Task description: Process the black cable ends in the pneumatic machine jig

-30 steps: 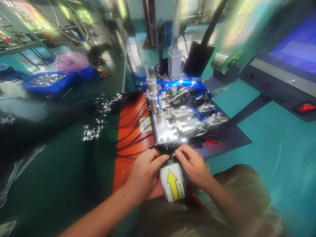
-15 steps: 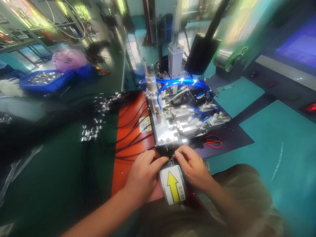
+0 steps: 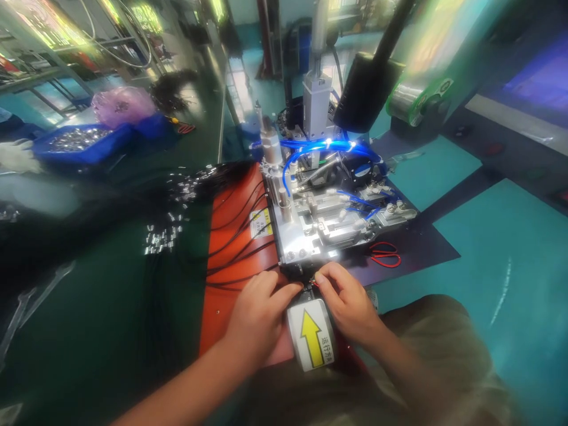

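Observation:
At the front edge of a metal machine (image 3: 306, 236) with blue air tubes, my two hands work close together. My left hand (image 3: 261, 310) is closed, its thumb reaching right, around a black cable (image 3: 224, 286) that comes in from the left; the gripped part is hidden. My right hand (image 3: 348, 302) pinches a tiny wire end with a bit of red (image 3: 316, 283) between thumb and forefinger. Just below the fingertips is a rounded white cover (image 3: 295, 319) with a yellow arrow (image 3: 313, 337).
Several black cables cross the orange plate (image 3: 213, 319) on the left. Red-handled scissors (image 3: 386, 254) lie right of the machine. A solder-like wire spool (image 3: 406, 103) stands behind. Left are a blue bin (image 3: 80, 157) of small metal parts, a gloved hand (image 3: 20, 157) and wrenches (image 3: 33, 305).
Both hands keep almost the same pose at the machine's front. The view has shifted very slightly.

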The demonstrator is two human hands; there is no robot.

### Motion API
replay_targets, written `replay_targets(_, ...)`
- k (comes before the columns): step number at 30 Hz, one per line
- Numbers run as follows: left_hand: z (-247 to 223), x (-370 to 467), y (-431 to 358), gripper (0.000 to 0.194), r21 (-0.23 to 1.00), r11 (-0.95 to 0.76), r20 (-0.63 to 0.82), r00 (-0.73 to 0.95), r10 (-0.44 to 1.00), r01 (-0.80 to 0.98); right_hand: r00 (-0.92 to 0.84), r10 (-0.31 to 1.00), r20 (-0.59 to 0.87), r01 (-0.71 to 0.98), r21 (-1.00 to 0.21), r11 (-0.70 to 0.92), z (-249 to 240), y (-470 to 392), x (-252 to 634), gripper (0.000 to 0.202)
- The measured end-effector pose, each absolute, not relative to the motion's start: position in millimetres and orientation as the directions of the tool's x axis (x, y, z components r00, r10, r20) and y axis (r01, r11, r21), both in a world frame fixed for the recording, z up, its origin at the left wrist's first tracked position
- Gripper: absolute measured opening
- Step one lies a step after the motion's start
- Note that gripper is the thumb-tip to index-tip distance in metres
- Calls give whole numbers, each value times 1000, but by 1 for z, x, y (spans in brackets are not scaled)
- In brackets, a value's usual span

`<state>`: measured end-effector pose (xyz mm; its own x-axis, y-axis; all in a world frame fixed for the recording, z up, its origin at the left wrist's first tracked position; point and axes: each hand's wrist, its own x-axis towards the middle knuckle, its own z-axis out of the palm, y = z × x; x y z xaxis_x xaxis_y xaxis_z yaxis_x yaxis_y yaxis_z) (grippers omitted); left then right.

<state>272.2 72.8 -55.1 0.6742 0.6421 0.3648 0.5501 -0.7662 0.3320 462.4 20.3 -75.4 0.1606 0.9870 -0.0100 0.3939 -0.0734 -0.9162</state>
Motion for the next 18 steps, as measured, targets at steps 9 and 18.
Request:
replay_targets(9,-54,273,72,33,350,-762,360,673,646,544,162,987,-15,354,-932,-72,-78,19,462,22)
replay_targets(18,-54,273,73,31,368,-764,360,677,643,530,178,984,-4,356,-932,-68,-77,20,460,21)
